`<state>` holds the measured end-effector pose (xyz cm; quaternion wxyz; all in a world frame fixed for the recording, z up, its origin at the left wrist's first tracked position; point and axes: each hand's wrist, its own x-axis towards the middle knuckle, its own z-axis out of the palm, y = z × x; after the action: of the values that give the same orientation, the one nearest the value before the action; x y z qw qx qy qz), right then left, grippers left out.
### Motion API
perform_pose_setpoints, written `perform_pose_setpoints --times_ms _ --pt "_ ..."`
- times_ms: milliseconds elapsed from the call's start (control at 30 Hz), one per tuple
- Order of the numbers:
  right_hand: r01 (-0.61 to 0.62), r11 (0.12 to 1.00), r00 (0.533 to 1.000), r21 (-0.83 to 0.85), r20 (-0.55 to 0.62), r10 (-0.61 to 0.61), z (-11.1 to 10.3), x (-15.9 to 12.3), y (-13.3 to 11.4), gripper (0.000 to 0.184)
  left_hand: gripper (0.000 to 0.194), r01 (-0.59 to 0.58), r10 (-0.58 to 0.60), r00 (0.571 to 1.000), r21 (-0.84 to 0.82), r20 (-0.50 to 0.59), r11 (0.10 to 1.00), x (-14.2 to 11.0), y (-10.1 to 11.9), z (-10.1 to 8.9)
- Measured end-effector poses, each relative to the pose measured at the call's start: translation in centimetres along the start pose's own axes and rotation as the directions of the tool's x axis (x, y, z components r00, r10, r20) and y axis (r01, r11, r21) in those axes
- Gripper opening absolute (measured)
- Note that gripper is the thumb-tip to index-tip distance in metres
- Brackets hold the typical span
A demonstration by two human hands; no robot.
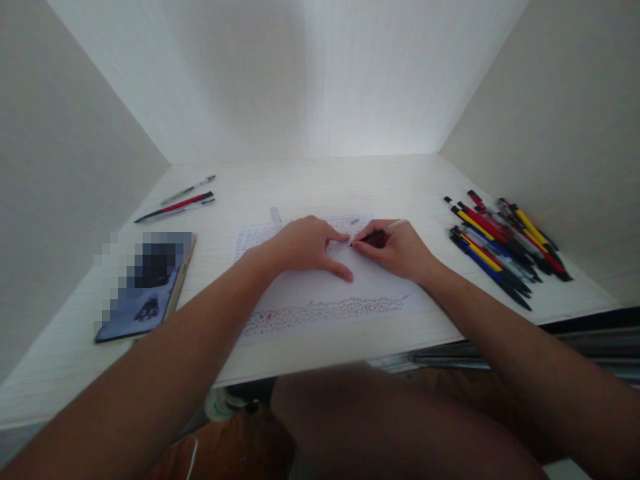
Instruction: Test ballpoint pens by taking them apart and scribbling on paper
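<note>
A white sheet of paper (pixel 300 287) lies on the desk, with rows of small marks along its top and dark and red marks near its bottom edge. My left hand (pixel 313 245) rests on the sheet, thumb and forefinger stretched apart. In my right hand (pixel 395 250) is a pen (pixel 373 235) with a dark grip and a clear barrel, pinched between thumb and fingers. Its tip meets the paper close to my left forefinger. Behind my left hand, a small clear cap-like piece (pixel 275 215) lies at the sheet's top edge.
Several pens (pixel 505 240) in red, yellow, blue and black lie in a pile at the right. At the left are a few pens (pixel 175 207) and a book (pixel 150 287) with a partly blurred cover. White panels (pixel 310 80) enclose the desk (pixel 320 183) at the back and sides.
</note>
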<state>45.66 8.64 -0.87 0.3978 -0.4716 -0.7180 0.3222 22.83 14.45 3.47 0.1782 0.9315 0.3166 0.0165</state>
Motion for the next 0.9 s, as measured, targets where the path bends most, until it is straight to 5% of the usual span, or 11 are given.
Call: perform_pose_setpoints --times_ms 900 --pt "0.026 1.000 1.000 -0.017 -0.018 -0.026 0.03 0.09 -0.08 0.014 0.083 -0.003 0.003 1.000 0.003 -0.011 1.000 0.07 -0.07 0.08"
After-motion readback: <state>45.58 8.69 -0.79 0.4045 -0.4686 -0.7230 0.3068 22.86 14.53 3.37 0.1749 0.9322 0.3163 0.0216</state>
